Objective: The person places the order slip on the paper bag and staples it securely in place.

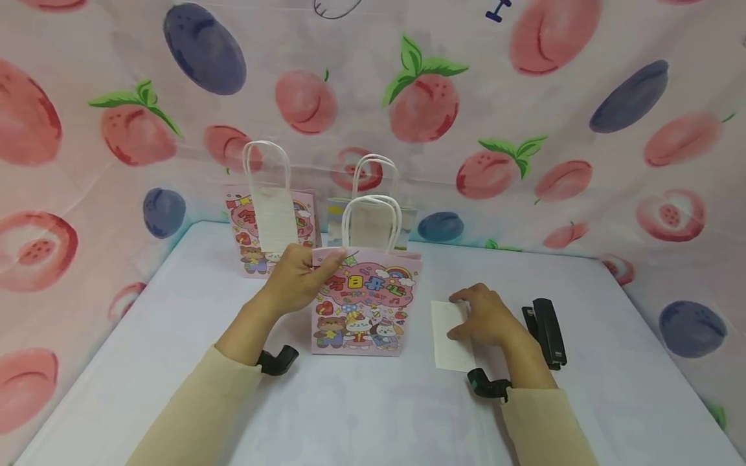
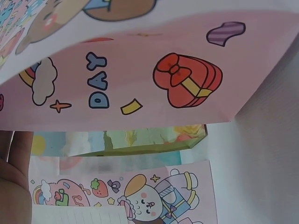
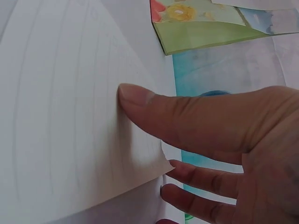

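A pink cartoon-printed paper gift bag (image 1: 364, 317) with white handles stands at the middle of the table. My left hand (image 1: 297, 279) grips its upper left edge, thumb across the front; the fingers behind are hidden. To the right, my right hand (image 1: 484, 315) holds a white sheet of lined paper (image 1: 451, 349) at its far right part. In the right wrist view, the thumb (image 3: 154, 105) lies on the paper's face (image 3: 70, 121) and fingertips meet its edge. A black stapler (image 1: 549, 333) lies just right of that hand.
Behind on the left stands another pink gift bag (image 1: 247, 223) with a sheet of paper (image 1: 276, 220) on its front. A green-and-blue bag (image 1: 336, 220) stands behind the middle one, partly covered. A fruit-printed cloth (image 1: 361, 84) hangs behind the white table (image 1: 361, 414).
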The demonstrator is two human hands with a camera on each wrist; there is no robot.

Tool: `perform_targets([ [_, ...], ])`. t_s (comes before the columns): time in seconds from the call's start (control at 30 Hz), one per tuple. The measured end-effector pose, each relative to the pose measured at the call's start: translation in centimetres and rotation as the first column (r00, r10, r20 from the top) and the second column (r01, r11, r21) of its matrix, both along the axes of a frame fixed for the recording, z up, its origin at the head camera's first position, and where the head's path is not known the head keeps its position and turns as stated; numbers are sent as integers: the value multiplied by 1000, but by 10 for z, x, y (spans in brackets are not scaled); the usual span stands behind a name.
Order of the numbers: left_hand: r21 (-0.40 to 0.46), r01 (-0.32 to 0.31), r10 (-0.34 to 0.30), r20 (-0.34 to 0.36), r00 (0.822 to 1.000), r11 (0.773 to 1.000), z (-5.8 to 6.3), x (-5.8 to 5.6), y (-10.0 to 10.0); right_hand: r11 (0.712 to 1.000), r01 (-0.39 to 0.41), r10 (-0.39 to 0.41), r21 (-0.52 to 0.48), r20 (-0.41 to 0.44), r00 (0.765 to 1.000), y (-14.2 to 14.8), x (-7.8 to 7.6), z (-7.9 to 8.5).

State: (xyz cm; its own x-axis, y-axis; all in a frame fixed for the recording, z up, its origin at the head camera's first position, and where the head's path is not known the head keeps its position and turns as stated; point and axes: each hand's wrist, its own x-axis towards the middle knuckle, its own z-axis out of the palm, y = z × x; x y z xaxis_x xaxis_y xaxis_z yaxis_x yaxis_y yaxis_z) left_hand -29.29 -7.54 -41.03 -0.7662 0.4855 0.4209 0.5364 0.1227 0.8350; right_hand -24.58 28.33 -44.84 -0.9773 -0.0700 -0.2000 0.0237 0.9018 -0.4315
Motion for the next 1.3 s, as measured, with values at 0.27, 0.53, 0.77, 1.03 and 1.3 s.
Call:
perform_targets([
  [0.27,-51,-22,20,-26,999,998,8,-3,2,1000,2,-2,-6,-6,1000,1,0,6],
  [0.53,-71,-37,37,-4,999,997,4,-1,-1,1000,18,-18,-7,8,1000,-2,-2,-2],
  [0.77,-77,-51,52,2,999,996,2,1,-3,999,26,-26,-20,-1,1000,-3,-2,-5],
  [1.03,-62,-47,46,-21,999,997,3,0,-5,998,30,-32,-56,-32,999,-7,-4,-2],
  [1.3,-58,-26,26,3,1000,998,1,0,-2,995,-7,-2,-101,-84,997,0,-4,0],
])
